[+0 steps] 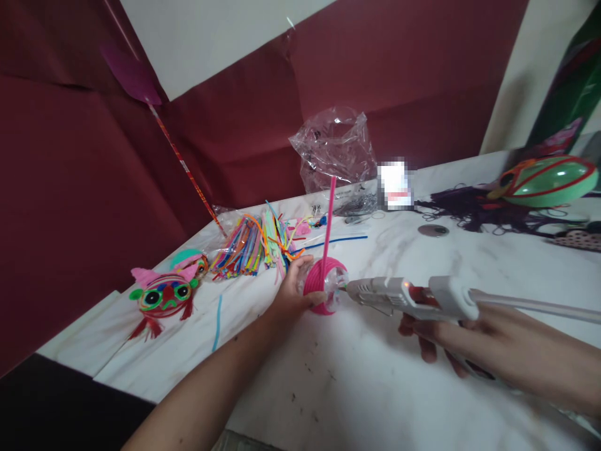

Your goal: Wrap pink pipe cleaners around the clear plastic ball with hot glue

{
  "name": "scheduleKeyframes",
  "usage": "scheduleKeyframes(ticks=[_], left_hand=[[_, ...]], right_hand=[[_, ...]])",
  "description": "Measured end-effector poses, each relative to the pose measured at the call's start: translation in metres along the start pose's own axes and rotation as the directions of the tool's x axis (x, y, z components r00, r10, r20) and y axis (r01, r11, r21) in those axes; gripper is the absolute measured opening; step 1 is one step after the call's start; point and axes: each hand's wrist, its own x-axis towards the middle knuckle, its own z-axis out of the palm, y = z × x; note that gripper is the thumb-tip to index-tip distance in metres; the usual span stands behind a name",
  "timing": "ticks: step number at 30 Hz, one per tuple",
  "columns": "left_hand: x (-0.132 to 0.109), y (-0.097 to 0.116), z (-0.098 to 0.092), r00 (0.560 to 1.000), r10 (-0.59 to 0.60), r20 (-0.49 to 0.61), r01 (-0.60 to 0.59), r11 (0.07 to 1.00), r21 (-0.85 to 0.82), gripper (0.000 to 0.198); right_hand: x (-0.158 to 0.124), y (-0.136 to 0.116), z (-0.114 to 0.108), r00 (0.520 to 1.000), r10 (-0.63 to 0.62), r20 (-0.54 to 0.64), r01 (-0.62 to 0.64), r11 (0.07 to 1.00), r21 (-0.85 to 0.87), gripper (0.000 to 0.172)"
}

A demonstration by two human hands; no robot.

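Observation:
My left hand is wrapped round a clear plastic container that is partly wound with pink pipe cleaner. The pipe cleaner's loose end stands straight up from the winding. In my right hand is a white glue gun, with its small light lit and a long glue stick sticking out of its back. The gun's nozzle points left and is at the container's bare right side; whether it touches, I cannot tell.
Bundles of coloured pipe cleaners lie behind my left hand. A pink animal-face craft and a light blue pipe cleaner are to the left. A clear bag stands at the back, and a green balloon-like craft lies far right.

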Motion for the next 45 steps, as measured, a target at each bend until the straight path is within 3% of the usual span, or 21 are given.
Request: scheduleKeyframes(ticks=[4,6,8,12,15,17,19,25,27,30,33,36,40,45], left_hand=[[0.0,-0.002,-0.001,1.0,-0.021,-0.006,0.021,1.0,0.016,0.085],[0.0,-0.002,-0.001,1.0,-0.027,-0.013,0.027,1.0,0.009,0.084],[0.0,-0.003,-0.001,1.0,-0.024,-0.014,0.024,1.0,-0.004,0.084],[0.0,-0.002,-0.002,0.999,-0.032,-0.016,0.031,0.999,-0.02,0.084],[0.0,-0.002,-0.003,0.999,-0.028,-0.035,0.027,1.0,-0.016,0.083],[0.0,-0.002,-0.004,0.998,-0.018,-0.061,0.016,1.0,-0.023,0.083],[-0.001,-0.002,-0.003,0.996,-0.021,-0.083,0.018,0.999,-0.034,0.084],[-0.004,0.005,0.004,0.991,-0.014,-0.136,0.008,0.999,-0.044,0.08],[-0.005,0.008,0.008,0.989,-0.008,-0.15,0.004,1.0,-0.028,0.08],[-0.007,0.01,0.013,0.986,-0.001,-0.167,0.001,1.0,-0.004,0.081],[-0.01,0.011,0.016,0.982,0.04,-0.185,-0.034,0.999,0.038,0.08],[-0.014,0.012,0.019,0.98,0.072,-0.186,-0.058,0.995,0.082,0.077],[-0.018,0.013,0.02,0.979,0.089,-0.183,-0.069,0.991,0.112,0.075],[-0.021,0.013,0.02,0.977,0.127,-0.17,-0.106,0.986,0.132,0.074]], right_hand=[[-0.001,-0.001,0.0,0.976,0.098,0.193,-0.118,0.988,0.099,0.031],[0.0,0.0,-0.002,0.975,0.103,0.195,-0.13,0.983,0.133,0.031],[0.003,0.002,-0.006,0.993,0.072,0.098,-0.082,0.992,0.1,0.031],[0.015,0.015,-0.01,0.989,-0.113,-0.095,0.086,0.964,-0.251,0.023],[0.027,0.035,-0.002,0.978,-0.176,-0.111,0.08,0.809,-0.582,0.013],[0.035,0.049,0.007,0.972,-0.222,-0.078,0.113,0.73,-0.674,0.011],[0.04,0.059,0.014,0.972,-0.231,-0.049,0.134,0.711,-0.69,0.013],[0.036,0.059,0.012,0.986,-0.167,0.023,0.139,0.734,-0.665,0.004],[0.033,0.051,0.007,0.978,-0.208,0.012,0.17,0.761,-0.626,0.007],[0.028,0.034,0.007,0.936,-0.339,-0.099,0.256,0.845,-0.47,0.017],[0.026,0.014,0.017,0.898,-0.399,-0.186,0.36,0.908,-0.212,0.02],[0.026,-0.006,0.028,0.919,-0.353,-0.175,0.346,0.936,-0.071,0.017],[0.031,-0.024,0.04,0.91,-0.357,-0.211,0.346,0.934,-0.088,0.015],[0.041,-0.027,0.053,0.884,-0.383,-0.267,0.363,0.924,-0.121,0.013]])
